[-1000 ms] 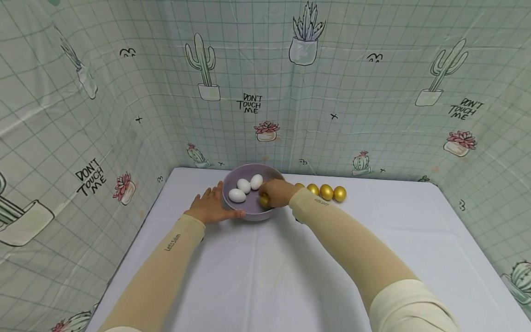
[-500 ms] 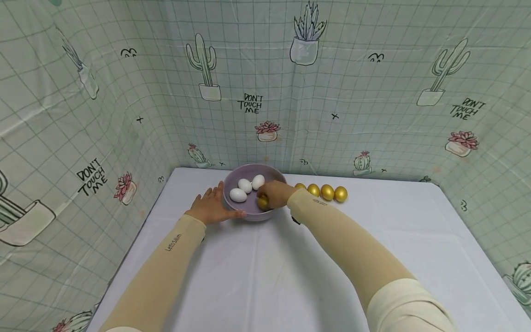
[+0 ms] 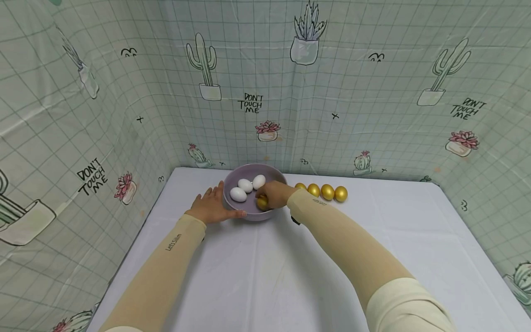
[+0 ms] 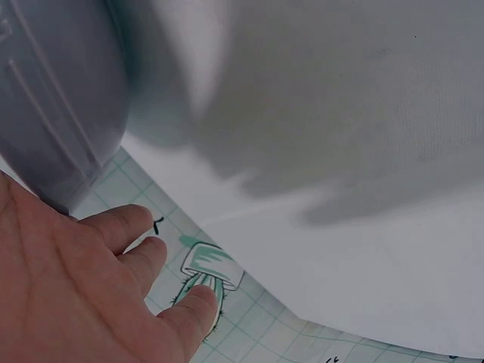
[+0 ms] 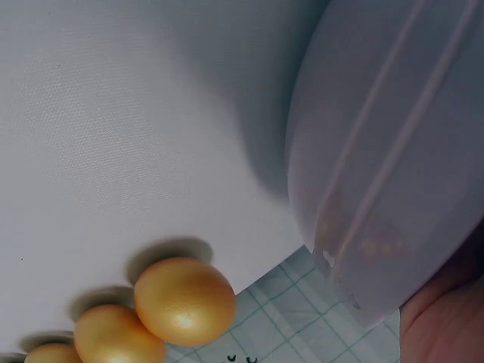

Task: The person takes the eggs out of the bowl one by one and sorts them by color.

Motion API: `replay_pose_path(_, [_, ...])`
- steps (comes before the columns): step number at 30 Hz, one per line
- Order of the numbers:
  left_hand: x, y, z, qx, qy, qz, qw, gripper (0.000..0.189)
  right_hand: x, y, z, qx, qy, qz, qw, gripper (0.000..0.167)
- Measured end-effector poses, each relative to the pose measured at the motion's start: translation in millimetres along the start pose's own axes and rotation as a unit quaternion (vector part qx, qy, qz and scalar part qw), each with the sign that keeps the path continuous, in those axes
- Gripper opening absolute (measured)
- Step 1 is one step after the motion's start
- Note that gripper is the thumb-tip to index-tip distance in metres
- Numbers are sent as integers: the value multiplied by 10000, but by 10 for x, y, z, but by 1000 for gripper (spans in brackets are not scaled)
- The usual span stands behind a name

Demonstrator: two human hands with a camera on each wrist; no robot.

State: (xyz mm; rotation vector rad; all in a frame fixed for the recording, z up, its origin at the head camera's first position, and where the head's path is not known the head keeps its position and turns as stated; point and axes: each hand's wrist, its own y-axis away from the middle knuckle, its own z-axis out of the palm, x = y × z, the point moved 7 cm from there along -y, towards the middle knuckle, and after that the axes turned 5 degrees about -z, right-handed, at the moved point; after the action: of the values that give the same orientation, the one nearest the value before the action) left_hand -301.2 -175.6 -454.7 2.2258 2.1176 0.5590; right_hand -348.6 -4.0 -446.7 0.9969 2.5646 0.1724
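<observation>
A gold egg (image 3: pixel 262 203) is being gripped by the curled right hand (image 3: pixel 275 193) inside the purple bowl (image 3: pixel 256 217), near the far edge of the tabletop (image 3: pixel 257 272). Three white eggs (image 3: pixel 245 186) are lying nearby. The left hand (image 3: pixel 211 208), fingers spread, is touching the bowl.

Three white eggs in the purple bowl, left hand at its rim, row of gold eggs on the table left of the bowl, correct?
No, wrong side: the head view shows the row of gold eggs on the table to the right of the purple bowl. The rest stands.
</observation>
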Motion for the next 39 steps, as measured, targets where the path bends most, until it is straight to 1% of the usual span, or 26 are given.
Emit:
replay_pose_path(9, [-14, -22, 15, -52, 5, -22, 10000, 141, 41, -12, 20, 19, -98, 116, 9999, 37])
replay_pose_path(17, [-3, -11, 6, -58, -4, -32, 10000, 140, 57, 6, 5, 124, -150, 82, 9998, 40])
replay_pose_path(28, [8, 18, -5, -32, 35, -29, 10000, 138, 32, 36, -83, 388, -391, -164, 9983, 43])
replay_pose_path(36, [24, 38, -28, 17, 32, 12, 10000, 137, -45, 117, -223, 502, -621, -319, 9963, 46])
replay_pose_path(39, [32, 53, -36, 28, 37, 8, 10000, 137, -55, 154, -276, 574, -661, -434, 9952, 44])
